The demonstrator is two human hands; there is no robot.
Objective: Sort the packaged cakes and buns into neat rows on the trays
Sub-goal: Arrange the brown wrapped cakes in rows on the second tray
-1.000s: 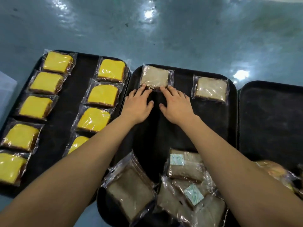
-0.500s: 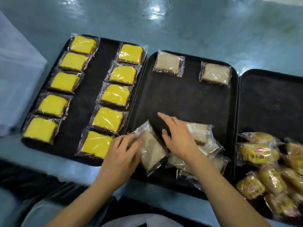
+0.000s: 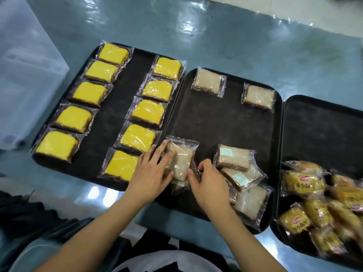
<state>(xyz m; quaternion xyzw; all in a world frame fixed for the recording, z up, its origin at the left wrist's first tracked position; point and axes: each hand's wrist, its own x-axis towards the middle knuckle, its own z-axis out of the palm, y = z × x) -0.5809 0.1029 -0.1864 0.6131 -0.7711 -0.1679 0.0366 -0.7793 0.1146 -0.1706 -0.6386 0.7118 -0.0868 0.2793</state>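
Note:
Three black trays lie side by side. The left tray (image 3: 125, 91) holds two rows of yellow cakes (image 3: 137, 138) in clear wrappers. On the middle tray (image 3: 216, 122), two pale cake packets (image 3: 208, 82) (image 3: 258, 97) lie at the far edge. A loose pile of pale packets (image 3: 235, 158) sits at its near right. My left hand (image 3: 151, 171) grips the left side of one pale cake packet (image 3: 183, 160) at the tray's near left. My right hand (image 3: 208, 185) pinches its lower right corner. Another packet lies partly hidden underneath.
The right tray (image 3: 324, 130) carries a heap of yellow-wrapped buns (image 3: 302, 185) at its near end. A translucent plastic box (image 3: 23, 75) stands left of the trays. The trays rest on a glossy teal table (image 3: 216, 36).
Both hands came back from the far pale packet to the near edge. They took hold of a pale packet at the near left of the middle tray and turned it more upright.

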